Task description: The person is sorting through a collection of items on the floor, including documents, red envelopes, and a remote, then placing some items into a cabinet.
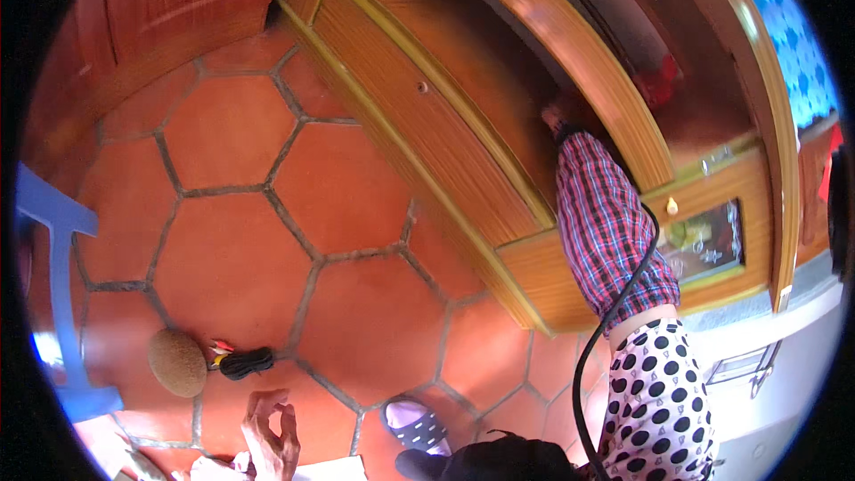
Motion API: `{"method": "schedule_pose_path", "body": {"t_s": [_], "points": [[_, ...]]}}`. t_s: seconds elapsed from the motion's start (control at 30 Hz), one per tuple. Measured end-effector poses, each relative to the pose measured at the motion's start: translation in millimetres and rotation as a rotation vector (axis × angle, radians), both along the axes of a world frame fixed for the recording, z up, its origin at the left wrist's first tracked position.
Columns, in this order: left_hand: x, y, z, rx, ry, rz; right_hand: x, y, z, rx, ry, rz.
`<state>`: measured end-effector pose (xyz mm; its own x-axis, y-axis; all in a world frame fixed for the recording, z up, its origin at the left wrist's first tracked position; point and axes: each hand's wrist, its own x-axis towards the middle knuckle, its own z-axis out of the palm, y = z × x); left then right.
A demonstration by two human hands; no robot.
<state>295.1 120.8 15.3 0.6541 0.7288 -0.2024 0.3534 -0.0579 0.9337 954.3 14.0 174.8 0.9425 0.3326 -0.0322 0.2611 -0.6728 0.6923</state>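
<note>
My right arm, in a plaid sleeve cuff, reaches into an open shelf of a wooden cabinet point(427, 153). My right hand point(552, 117) is small and blurred in the dark recess; whether it holds anything cannot be seen. My left hand point(270, 431) is low at the left above the tiled floor, loosely curled with a gap between thumb and fingers and nothing visible in it. Just beyond it on the floor lie a coiled black cable point(247, 363) with red, white and yellow ends and a brown, rough-surfaced oval object point(177, 362).
A black cord point(580, 374) hangs along my right arm. A blue plastic frame point(63, 280) stands at the left edge, and a reddish wooden panel point(187, 0) at upper left. A slippered foot point(415, 426) and a white flat item point(334, 469) are near the bottom. A red object point(658, 83) sits in the cabinet.
</note>
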Motion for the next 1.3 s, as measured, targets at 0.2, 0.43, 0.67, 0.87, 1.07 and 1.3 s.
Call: {"method": "schedule_pose_path", "body": {"t_s": [0.2, 0.43, 0.67, 0.87, 1.07, 1.3], "points": [[-12.4, 6.1, -26.0, 0.152, -0.064, -0.044, -69.5, 71.1, -41.6, 0.826, -0.174, 0.481], [-12.8, -51.8, -27.1, 0.156, -0.021, -0.416, -325.7, 53.2, -85.8, 0.734, 0.544, 1.147], [-48.7, -98.7, -20.0, 0.181, 0.237, -0.425, -458.9, 76.4, -161.2, 0.818, 1.356, 0.896], [-50.3, -101.5, -15.8, 0.192, 0.248, -0.37, -551.2, 154.9, -206.3, 1.01, 1.505, 1.229], [-46.2, -97.0, -7.1, 0.262, 0.168, -0.309, -582.6, 202.6, -231.0, 0.761, 1.013, 1.798], [-52.6, -87.8, -24.8, 0.127, 0.126, -0.282, -521.2, 153.1, -169.9, 0.878, 1.908, 0.576]]}}
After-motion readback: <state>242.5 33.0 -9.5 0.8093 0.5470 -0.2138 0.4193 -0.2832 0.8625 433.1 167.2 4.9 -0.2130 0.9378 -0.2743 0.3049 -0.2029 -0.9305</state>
